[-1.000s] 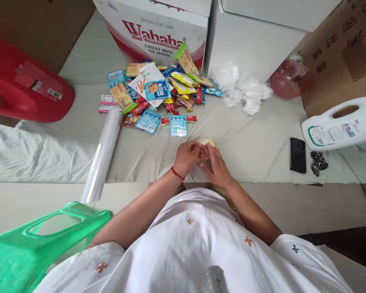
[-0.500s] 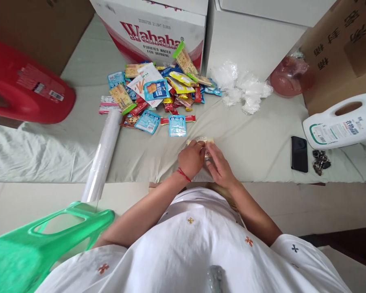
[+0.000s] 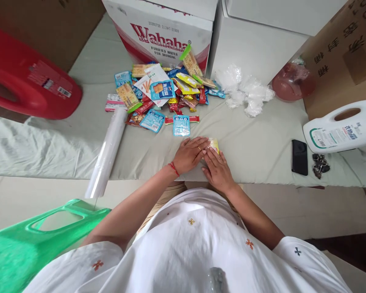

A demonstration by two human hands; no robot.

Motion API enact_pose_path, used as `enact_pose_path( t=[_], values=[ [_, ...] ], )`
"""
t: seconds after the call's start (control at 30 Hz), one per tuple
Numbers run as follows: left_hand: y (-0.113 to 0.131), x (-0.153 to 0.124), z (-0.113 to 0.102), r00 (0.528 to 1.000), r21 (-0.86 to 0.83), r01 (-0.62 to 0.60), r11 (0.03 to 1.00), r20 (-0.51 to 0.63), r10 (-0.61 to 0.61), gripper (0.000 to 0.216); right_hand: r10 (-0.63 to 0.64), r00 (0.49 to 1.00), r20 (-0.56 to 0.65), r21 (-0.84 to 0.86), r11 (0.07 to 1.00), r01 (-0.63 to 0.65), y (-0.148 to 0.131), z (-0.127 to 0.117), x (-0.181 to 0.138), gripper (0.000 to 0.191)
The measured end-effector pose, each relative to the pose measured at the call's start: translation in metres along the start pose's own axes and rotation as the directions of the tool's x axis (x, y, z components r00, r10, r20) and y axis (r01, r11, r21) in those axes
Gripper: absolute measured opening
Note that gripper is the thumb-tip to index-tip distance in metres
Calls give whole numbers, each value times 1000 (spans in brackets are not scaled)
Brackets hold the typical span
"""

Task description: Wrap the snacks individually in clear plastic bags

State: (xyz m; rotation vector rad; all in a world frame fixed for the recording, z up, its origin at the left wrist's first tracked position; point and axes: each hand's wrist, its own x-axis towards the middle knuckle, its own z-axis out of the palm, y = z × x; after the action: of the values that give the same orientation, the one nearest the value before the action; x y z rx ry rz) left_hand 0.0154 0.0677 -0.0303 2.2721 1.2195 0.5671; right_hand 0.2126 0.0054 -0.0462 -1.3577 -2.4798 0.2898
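My left hand [image 3: 189, 154], with a red string at the wrist, lies flat on the grey cloth, fingers stretched out. My right hand [image 3: 217, 171] lies beside it, touching it, its fingers flat too. Both press down on a small yellow snack packet in clear wrap [image 3: 214, 144], of which only the far tip shows past the fingertips. A pile of snack packets [image 3: 163, 95] lies a little beyond the hands. A roll of clear plastic film [image 3: 107, 150] lies to the left.
A Wahaha carton [image 3: 167, 28] and a white box [image 3: 256, 36] stand at the back. Crumpled clear bags [image 3: 247, 91], a red jug [image 3: 30, 81], a white detergent jug [image 3: 341, 128], a black phone [image 3: 299, 156], keys [image 3: 319, 165] and a green stool [image 3: 33, 240] surround me.
My hands were curled around the packet, working it between the fingers; now both are spread flat on top of it, pressing it onto the cloth.
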Motion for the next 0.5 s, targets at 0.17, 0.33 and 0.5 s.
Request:
enact_pose_path(
  t=[0.17, 0.33, 0.5],
  values=[
    [-3, 1, 16, 998, 65, 63, 996, -22, -62, 52, 14, 1000, 19, -12, 1000, -14, -6, 1, -15, 63],
    [0, -2, 18, 1000, 153, 20, 988, -23, -17, 56, -18, 999, -34, 191, 981, 24, 1, -14, -26, 53],
    [-1, 0, 19, 1000, 182, -4, 983, -18, 8, 63, 146, 943, -297, 344, 938, -37, 26, -44, -3, 33]
  ],
)
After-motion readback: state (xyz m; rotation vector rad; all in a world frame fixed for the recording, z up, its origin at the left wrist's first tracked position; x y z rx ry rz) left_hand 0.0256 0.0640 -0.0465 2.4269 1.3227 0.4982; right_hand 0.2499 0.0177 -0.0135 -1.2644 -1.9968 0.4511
